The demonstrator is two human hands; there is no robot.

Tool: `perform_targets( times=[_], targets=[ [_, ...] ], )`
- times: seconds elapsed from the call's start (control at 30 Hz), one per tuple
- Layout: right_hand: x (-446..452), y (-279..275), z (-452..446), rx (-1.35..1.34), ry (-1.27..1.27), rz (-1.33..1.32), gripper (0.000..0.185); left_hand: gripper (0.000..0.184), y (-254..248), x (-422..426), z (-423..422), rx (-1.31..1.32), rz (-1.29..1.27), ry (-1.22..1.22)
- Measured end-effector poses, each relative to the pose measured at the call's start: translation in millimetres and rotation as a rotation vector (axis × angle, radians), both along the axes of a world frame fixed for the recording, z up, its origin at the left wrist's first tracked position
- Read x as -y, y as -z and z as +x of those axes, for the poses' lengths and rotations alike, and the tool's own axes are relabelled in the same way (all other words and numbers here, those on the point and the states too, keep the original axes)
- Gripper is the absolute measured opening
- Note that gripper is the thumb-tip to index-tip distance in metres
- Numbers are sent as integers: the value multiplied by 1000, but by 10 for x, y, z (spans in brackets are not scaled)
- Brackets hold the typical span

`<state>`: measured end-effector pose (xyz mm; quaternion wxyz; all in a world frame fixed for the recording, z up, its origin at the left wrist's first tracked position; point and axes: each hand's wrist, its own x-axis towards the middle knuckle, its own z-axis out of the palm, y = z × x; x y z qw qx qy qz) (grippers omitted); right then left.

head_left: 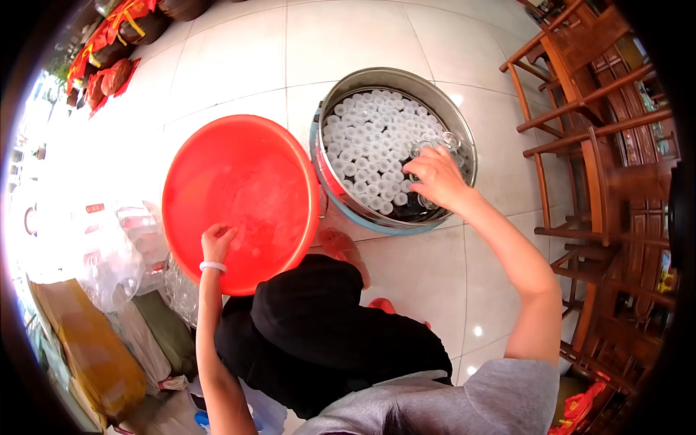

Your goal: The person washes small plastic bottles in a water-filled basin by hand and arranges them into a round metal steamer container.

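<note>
Over the lower left part of a large red plastic basin (190,156) is my left hand (217,243), with a pale band at its wrist. Its fingers are curled together, and what they hold, if anything, is too small to make out. To the right stands a round metal tub (461,125) packed with small upright whitish cups (373,138). At the tub's right side my right hand (437,176) bends its fingers around a small clear glass cup (420,147). Another clear glass cup (451,140) sits beside it. My palm and arm hide part of the tub.
Wooden chairs (573,80) line the right side. Plastic-wrapped packs (109,254) and a tan package (90,341) lie at left. Dark jars with red cloth (112,36) stand at upper left. A pinkish slipper (344,250) shows on the tiled floor (428,290).
</note>
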<state>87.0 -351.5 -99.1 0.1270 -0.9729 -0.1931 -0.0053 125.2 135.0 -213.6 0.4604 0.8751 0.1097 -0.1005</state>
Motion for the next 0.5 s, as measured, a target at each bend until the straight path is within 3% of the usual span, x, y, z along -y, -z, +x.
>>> perform_targets(
  times=[0.2, 0.27, 0.33, 0.4, 0.5],
  targets=[
    [-303, -422, 120, 63, 79, 146, 16, 21, -270, 153, -3, -163, -177, 16],
    [-559, -496, 161, 4, 58, 300, 17, 23, -381, 213, -6, -189, -315, 9],
    [-997, -611, 196, -140, -20, 526, 19, 28, -326, 140, -4, -284, -640, -60],
    [-1479, -528, 250, -267, -106, 591, 27, 31, -416, 134, 0, -318, -859, -29],
    [-2251, -88, 418, -217, -257, 543, 49, 33, -444, 152, 5, -348, -908, -21]
  ],
)
